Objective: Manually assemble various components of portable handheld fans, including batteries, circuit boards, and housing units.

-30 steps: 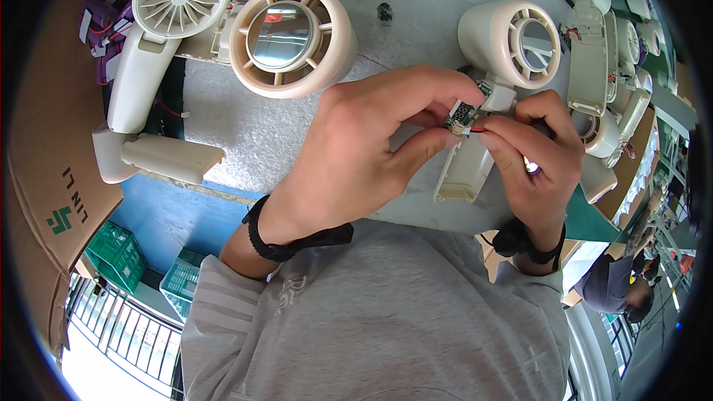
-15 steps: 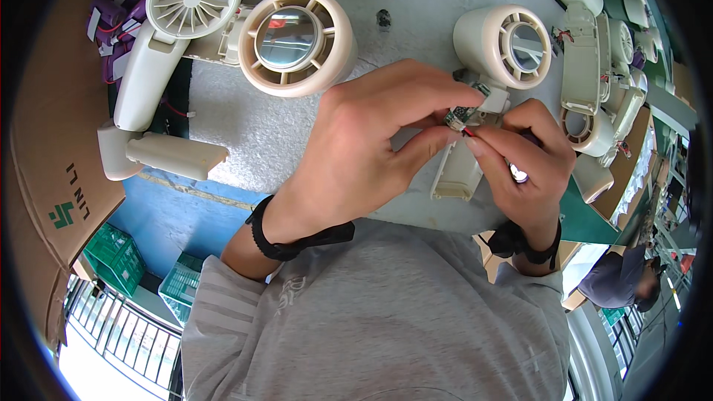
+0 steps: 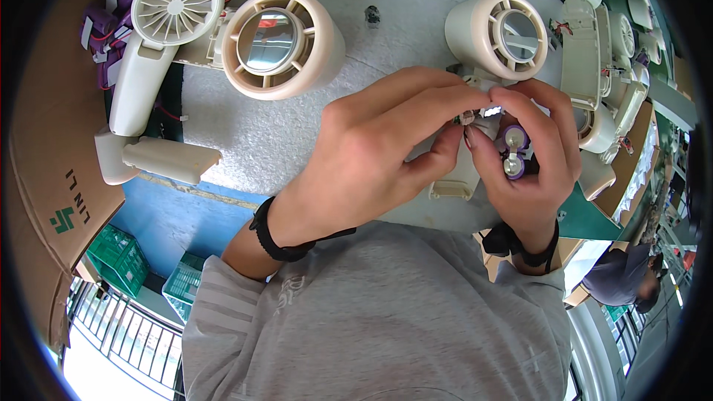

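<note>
Here, left fingers (image 3: 444,151) pinch a circuit board (image 3: 466,117), right fingers (image 3: 536,122) hold purple cells (image 3: 514,153), and a carton (image 3: 44,141) bears dark lettering (image 3: 77,197).

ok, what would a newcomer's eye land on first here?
Right of centre, the left hand pinches a mostly hidden small circuit board, and beside it the right hand cups two purple-wrapped battery cells. Next, the large cream fan head with a mirror-like hub, upper left of centre.

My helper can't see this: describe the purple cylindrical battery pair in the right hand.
Over the grey tabletop, find the bare right hand. It cradles two purple cylindrical cells, round silver ends showing. They're held, unlike the purple packs heaped far left.
</note>
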{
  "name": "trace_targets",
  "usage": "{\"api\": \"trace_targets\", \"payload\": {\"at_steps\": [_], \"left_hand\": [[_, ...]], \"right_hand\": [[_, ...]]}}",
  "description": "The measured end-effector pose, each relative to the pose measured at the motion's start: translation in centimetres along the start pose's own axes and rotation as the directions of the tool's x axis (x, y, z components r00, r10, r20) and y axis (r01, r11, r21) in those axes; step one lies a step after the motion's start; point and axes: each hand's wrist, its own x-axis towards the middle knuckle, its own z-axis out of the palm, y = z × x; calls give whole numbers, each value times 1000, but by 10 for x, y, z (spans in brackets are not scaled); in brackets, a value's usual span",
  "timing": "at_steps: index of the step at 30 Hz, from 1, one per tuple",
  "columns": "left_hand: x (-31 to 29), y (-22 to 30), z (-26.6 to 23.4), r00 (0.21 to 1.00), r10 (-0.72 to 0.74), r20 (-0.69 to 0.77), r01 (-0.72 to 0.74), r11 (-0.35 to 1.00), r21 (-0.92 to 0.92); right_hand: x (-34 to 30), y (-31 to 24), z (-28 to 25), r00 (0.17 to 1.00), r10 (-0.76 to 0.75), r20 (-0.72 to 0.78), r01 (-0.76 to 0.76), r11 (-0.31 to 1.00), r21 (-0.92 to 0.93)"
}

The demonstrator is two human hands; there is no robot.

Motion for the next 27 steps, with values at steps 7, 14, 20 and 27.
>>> {"api": "trace_targets", "payload": {"at_steps": [7, 14, 20, 27], "left_hand": [[-1, 0, -1, 1000, 9, -8, -8, 998, 56], [1, 0, 0, 999, 41, -32, -39, 997, 73], [-2, -4, 1, 998, 57, -24, -56, 997, 58], [-2, 6, 14, 995, -98, -3, 98, 992, 75]], "right_hand": [[2, 4, 0, 1000, -29, -11, 29, 1000, 2], [-1, 3, 0, 1000, 16, 13, -16, 1000, 17], [2, 1, 1, 998, 54, 12, -54, 998, 11], [4, -1, 1, 988, 150, -37, -146, 984, 99]]}}
